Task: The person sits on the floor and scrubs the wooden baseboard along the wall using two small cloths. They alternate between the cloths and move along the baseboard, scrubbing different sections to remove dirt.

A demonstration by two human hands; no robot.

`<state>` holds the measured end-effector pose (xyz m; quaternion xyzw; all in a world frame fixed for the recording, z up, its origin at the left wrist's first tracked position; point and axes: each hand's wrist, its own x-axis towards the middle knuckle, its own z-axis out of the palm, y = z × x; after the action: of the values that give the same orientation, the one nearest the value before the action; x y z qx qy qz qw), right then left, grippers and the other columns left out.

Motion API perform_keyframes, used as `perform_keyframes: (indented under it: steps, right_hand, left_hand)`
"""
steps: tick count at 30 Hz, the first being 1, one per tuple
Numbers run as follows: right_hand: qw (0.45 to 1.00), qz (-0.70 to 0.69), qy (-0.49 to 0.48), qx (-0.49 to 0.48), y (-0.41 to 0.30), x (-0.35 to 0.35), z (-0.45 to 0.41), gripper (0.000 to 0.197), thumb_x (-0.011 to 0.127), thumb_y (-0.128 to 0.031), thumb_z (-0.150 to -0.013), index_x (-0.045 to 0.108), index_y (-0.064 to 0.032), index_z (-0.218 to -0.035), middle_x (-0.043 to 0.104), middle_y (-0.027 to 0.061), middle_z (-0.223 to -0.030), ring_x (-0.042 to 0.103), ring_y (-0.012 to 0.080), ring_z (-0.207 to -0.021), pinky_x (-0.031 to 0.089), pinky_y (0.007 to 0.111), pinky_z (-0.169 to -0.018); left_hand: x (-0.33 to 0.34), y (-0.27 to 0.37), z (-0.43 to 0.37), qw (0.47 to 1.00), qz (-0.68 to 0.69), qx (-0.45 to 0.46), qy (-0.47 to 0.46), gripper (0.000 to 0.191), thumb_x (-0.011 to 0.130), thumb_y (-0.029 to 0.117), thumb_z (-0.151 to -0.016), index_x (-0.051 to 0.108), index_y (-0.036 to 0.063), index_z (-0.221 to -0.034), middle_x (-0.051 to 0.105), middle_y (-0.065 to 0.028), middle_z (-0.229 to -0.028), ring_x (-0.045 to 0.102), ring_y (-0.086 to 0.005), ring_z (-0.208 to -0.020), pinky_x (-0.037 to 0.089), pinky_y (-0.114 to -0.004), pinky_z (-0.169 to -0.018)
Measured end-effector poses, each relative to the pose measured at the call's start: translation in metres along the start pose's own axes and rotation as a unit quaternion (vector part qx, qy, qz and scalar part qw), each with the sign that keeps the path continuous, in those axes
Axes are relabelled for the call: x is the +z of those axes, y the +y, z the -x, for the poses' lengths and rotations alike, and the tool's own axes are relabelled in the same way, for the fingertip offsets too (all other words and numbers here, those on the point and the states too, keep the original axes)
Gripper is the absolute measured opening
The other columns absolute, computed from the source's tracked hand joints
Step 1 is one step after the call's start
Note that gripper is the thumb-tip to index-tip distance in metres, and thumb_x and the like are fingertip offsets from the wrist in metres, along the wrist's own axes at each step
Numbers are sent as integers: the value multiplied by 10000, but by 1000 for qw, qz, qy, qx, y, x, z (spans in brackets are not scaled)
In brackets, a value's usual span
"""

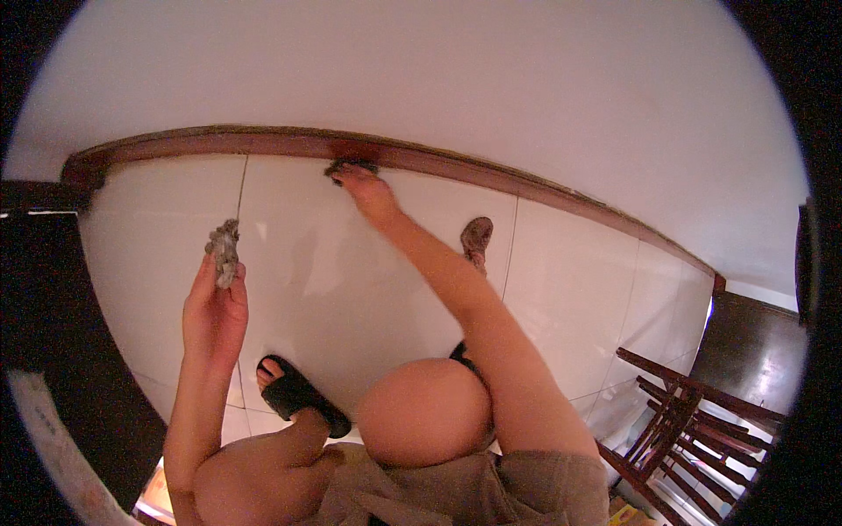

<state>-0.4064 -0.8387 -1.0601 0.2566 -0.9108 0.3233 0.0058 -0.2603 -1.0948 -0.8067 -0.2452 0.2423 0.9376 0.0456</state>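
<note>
My left hand is raised over the tiled floor, its fingers pinching a crumpled grey rag. My right hand reaches forward to the foot of the wall. Under its fingers a dark pad or cloth is pressed against the reddish-brown wooden baseboard. Around that spot the board looks darker and redder. Beside my right forearm lies a brown oval-ended item; the arm hides part of it, and I cannot tell what it is.
White floor tiles run up to the pale wall. My foot in a black slide sandal rests on them. A dark wooden slatted chair or rack stands at right, near a dark doorway. A dark opening lies left.
</note>
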Motion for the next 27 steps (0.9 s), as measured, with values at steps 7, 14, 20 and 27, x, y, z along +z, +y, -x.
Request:
perform_keyframes:
  steps: [7, 14, 20, 27]
  right_hand:
    - [919, 24, 113, 377, 22, -160, 98, 269, 487, -170, -901, 604, -121, -1139, 619, 107, -1022, 551, 319, -922, 462, 413, -801]
    - [956, 285, 56, 31, -11, -47, 13, 350, 517, -38, -780, 582, -63, -1124, 573, 142, -1161, 523, 347, -1054, 467, 409, -887]
    - [973, 204, -18, 110, 48, -152, 78, 356, 499, -32, -822, 577, -110, -1161, 582, 114, -1177, 542, 297, -1087, 460, 383, -894]
    - [854, 292, 183, 389, 59, -106, 86, 391, 593, -56, -740, 553, -30, -1128, 552, 194, -1109, 503, 381, -1055, 431, 450, -886]
  left_hand:
    - [-34, 74, 4, 998, 25, 61, -6, 237, 517, 81, -920, 523, -36, -1127, 597, -133, -1034, 591, -184, -924, 539, -220, -786]
    - [-33, 93, 0, 996, 79, 42, -19, 220, 482, 48, -927, 520, -68, -1110, 588, -144, -999, 577, -197, -906, 539, -224, -782]
    - [-49, 104, -4, 994, 36, 84, 58, 228, 490, 27, -917, 511, -66, -1124, 572, -155, -1020, 571, -200, -894, 542, -218, -773]
    - [-27, 97, 1, 994, 95, 46, 20, 247, 509, 26, -907, 504, -67, -1136, 571, -150, -1019, 570, -193, -900, 546, -218, -760]
